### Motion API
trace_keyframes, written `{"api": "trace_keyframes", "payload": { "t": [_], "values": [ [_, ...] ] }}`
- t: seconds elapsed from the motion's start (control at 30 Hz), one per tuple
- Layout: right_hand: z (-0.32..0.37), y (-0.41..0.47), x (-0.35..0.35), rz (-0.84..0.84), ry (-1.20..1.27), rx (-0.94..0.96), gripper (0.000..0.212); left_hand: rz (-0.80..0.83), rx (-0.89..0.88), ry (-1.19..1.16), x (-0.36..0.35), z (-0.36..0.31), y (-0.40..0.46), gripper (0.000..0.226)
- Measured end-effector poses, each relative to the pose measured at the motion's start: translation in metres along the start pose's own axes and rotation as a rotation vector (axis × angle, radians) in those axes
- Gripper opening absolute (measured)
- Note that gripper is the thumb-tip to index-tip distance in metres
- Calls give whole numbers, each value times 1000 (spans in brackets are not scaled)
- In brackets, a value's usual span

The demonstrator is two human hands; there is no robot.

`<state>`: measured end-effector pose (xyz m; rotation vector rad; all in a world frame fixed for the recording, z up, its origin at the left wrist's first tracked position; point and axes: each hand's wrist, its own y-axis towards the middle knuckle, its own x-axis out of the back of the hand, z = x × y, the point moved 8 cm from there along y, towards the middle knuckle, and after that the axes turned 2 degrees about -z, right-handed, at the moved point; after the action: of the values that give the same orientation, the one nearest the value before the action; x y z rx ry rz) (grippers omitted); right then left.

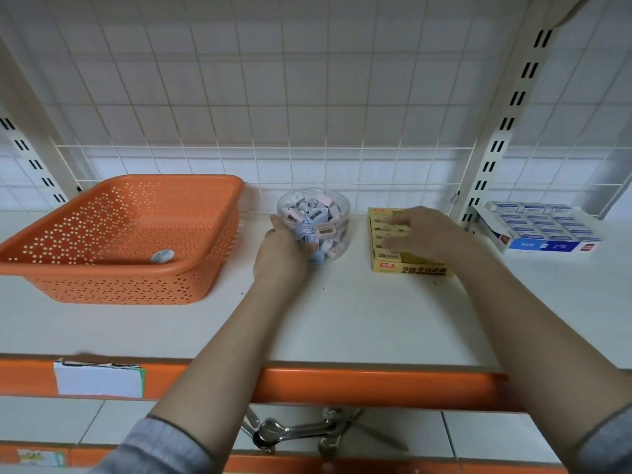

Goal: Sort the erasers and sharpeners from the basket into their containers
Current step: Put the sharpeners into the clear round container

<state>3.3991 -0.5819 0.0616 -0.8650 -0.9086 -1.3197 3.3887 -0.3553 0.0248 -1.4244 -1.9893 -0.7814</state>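
An orange perforated basket (212, 227) stands on the white shelf at the left; only a round sticker shows on its floor. To its right is a clear round jar (337, 213) full of pastel sharpeners, and my left hand (282, 249) grips its left side, thumb across the front. Further right lies a yellow box of 2B erasers (410, 266). My right hand (424, 234) rests over that box with its fingers spread on the erasers; whether it holds one I cannot tell.
A blue-and-white box of erasers (540, 230) sits at the far right past a slotted upright. A wire grid backs the shelf (342, 319). The shelf's front edge is an orange rail (376, 384). Metal tools (294, 432) lie on the lower shelf.
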Motion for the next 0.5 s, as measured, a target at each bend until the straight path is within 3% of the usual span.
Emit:
{"api": "trace_keyframes", "payload": {
  "t": [0.1,0.17,0.3,0.5],
  "values": [
    [-16,-12,-20,121,-17,11,77,0,32,-69,-7,-8,-2,115],
    [-25,-14,-30,119,-57,59,77,-22,45,-144,-12,-14,-2,134],
    [-38,-7,-35,96,-37,118,68,-131,49,-233,-13,-17,9,130],
    [-50,1,-33,127,63,198,67,-143,61,-236,-15,-20,17,120]
  ]
}}
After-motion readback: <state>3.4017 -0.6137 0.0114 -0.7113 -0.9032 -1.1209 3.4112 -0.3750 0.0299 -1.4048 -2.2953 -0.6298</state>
